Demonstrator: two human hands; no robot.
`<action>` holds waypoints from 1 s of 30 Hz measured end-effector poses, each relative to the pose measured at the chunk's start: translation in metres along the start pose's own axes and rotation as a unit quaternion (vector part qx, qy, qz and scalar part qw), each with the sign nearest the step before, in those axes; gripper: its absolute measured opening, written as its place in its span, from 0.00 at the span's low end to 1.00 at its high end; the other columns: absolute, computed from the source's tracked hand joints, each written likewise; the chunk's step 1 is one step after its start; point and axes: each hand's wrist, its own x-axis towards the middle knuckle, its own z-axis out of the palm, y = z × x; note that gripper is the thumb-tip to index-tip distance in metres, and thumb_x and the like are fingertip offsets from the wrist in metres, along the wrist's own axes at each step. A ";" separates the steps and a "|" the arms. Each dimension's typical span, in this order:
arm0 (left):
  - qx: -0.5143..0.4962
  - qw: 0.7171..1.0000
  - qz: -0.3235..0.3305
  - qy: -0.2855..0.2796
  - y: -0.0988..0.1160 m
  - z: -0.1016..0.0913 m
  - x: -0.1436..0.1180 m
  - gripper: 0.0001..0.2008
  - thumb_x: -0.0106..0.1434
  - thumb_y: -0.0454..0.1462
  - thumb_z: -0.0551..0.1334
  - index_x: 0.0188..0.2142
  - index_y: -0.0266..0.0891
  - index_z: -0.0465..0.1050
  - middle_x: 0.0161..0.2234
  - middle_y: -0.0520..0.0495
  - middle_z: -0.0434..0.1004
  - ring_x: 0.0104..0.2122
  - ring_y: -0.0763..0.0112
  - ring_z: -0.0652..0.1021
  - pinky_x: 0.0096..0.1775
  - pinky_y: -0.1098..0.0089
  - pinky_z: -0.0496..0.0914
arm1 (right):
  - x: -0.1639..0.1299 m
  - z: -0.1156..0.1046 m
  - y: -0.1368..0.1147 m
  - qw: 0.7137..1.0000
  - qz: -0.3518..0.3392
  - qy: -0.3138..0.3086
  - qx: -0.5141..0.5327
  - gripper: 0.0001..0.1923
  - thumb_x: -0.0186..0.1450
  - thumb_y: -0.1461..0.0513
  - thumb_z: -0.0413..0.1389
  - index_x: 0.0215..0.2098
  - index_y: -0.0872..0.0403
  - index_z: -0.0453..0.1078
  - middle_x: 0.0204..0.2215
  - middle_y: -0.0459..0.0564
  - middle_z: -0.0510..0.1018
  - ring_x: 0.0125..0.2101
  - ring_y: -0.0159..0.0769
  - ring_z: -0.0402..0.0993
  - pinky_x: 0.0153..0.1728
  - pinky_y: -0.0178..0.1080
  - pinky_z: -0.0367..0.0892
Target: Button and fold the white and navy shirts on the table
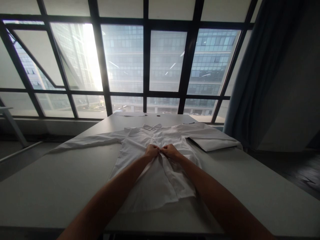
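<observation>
A white long-sleeved shirt (150, 173) lies flat, front up, on a grey table (50, 186), collar toward the window. Its left sleeve stretches out to the left; the right sleeve is bent back across the table's right side. My left hand (151, 150) and my right hand (170, 150) meet at the middle of the shirt's front, fingers pinched on the fabric of the button placket at chest height. The two hands touch each other. Both forearms reach in from the bottom edge over the shirt's lower half.
A wall of large windows with dark frames (146, 66) stands behind the table. A dark curtain (260, 73) hangs at the right. A white table edge (7, 111) shows at far left. A small dark object (158, 115) lies near the table's far edge.
</observation>
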 end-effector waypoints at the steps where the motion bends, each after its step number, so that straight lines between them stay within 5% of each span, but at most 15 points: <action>1: 0.002 1.000 0.001 0.002 0.000 0.000 0.000 0.12 0.61 0.31 0.61 0.21 0.34 0.73 0.14 0.55 0.64 0.15 0.80 0.62 0.20 0.77 0.55 | 0.001 0.000 0.001 1.000 -0.001 -0.001 -0.009 0.19 0.60 0.53 0.60 0.19 0.58 0.67 0.10 0.40 0.61 0.14 0.24 0.54 0.16 0.29 0.49; 18: 0.070 0.993 0.066 0.068 0.004 -0.007 -0.005 0.08 0.50 0.24 0.64 0.28 0.35 0.79 0.24 0.50 0.77 0.27 0.72 0.77 0.32 0.75 0.68 | 0.008 0.009 0.009 0.975 -0.091 0.100 -0.176 0.10 0.59 0.63 0.58 0.23 0.59 0.76 0.20 0.47 0.76 0.24 0.30 0.69 0.25 0.30 0.55; 30: 0.206 0.959 0.184 0.070 0.014 -0.011 -0.017 0.12 0.53 0.24 0.62 0.37 0.34 0.77 0.29 0.47 0.80 0.33 0.69 0.78 0.37 0.73 0.69 | 0.006 0.011 0.004 0.943 -0.116 0.100 -0.297 0.11 0.62 0.62 0.55 0.29 0.59 0.80 0.27 0.52 0.81 0.28 0.35 0.74 0.28 0.32 0.56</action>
